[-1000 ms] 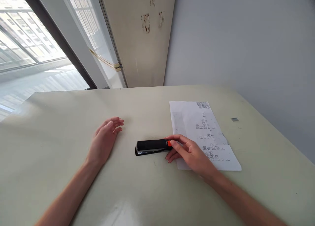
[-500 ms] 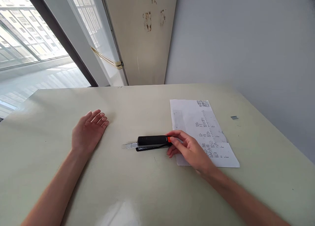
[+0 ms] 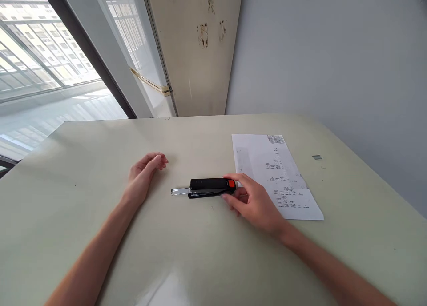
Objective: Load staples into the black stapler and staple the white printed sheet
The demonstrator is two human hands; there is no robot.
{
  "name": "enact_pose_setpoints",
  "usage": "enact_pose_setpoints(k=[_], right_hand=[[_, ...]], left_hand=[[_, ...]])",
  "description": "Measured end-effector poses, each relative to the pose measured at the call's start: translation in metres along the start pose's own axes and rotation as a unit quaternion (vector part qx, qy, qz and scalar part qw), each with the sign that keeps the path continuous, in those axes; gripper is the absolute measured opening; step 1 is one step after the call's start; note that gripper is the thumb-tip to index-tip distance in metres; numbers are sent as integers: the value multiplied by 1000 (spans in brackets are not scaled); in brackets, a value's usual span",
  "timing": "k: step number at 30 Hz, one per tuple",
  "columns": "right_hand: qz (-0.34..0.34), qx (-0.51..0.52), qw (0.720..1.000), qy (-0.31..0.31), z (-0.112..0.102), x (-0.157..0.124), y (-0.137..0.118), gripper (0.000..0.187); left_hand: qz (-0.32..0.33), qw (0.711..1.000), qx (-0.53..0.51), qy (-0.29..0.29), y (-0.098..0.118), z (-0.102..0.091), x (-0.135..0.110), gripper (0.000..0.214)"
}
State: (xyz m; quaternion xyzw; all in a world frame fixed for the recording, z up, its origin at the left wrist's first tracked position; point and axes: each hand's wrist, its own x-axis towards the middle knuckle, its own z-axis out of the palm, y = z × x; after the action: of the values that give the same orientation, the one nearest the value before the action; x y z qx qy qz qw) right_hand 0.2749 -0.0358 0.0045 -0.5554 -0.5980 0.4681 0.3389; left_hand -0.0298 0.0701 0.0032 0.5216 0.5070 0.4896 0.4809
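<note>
A black stapler (image 3: 208, 187) with an orange rear button lies flat on the pale green table (image 3: 213, 261). Its metal staple tray sticks out of the left end. My right hand (image 3: 253, 203) rests at the stapler's right end, thumb and forefinger pinched on the orange button end. My left hand (image 3: 144, 175) lies on the table a little left of the stapler, fingers loosely stretched, holding nothing. A printed white sheet of paper (image 3: 275, 172) lies just behind my right hand.
A small strip of staples (image 3: 317, 157) lies on the table right of the paper. A grey wall runs along the right side. A worn beige door and a large window stand behind the table's far edge.
The stapler's metal tray has slid out of its left end. My left hand swung out to the left, then came back toward the stapler. My right hand stayed at the orange end.
</note>
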Motion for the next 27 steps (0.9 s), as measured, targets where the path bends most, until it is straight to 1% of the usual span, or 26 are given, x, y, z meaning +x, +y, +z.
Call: enact_pose_setpoints(k=[2, 3, 4, 6, 8, 9, 11, 13, 15, 17, 19, 22, 24, 27], right_hand=[[-69, -92, 993, 28, 6, -1, 1, 34], [-93, -125, 987, 32, 9, -1, 1, 28], [-107, -145, 983, 30, 10, -1, 1, 25], [-112, -150, 982, 29, 11, -2, 0, 20], [-85, -108, 990, 29, 10, -2, -3, 20], [-53, -69, 996, 22, 8, -3, -5, 23], [27, 32, 999, -16, 5, -4, -9, 31], [91, 137, 984, -67, 2, -4, -13, 37], [122, 220, 962, -103, -1, -3, -14, 42], [144, 281, 939, -135, -4, -2, -14, 44], [168, 320, 917, -166, -6, -1, -12, 45], [197, 349, 896, -194, -7, 0, -10, 46], [207, 351, 891, -202, -7, 1, -9, 46], [205, 341, 894, -206, -6, 0, -8, 45]], left_hand=[[8, 999, 32, -14, 0, 5, -5, 29], [10, 999, 40, -21, 0, 7, -6, 31], [10, 999, 41, -28, 1, 9, -8, 34], [4, 999, 11, -48, 1, 14, -10, 38], [-13, 996, -59, -70, 2, 20, -12, 42], [-28, 991, -103, -82, 4, 24, -14, 43], [-76, 972, -197, -103, 8, 33, -18, 47], [-142, 942, -285, -111, 14, 44, -24, 50], [-208, 906, -353, -109, 19, 53, -30, 53], [-256, 873, -400, -110, 22, 61, -36, 56], [-283, 849, -431, -115, 22, 66, -39, 57], [-296, 830, -457, -121, 21, 69, -42, 53], [-299, 824, -466, -116, 20, 69, -42, 50], [-304, 822, -473, -95, 17, 70, -42, 46]])
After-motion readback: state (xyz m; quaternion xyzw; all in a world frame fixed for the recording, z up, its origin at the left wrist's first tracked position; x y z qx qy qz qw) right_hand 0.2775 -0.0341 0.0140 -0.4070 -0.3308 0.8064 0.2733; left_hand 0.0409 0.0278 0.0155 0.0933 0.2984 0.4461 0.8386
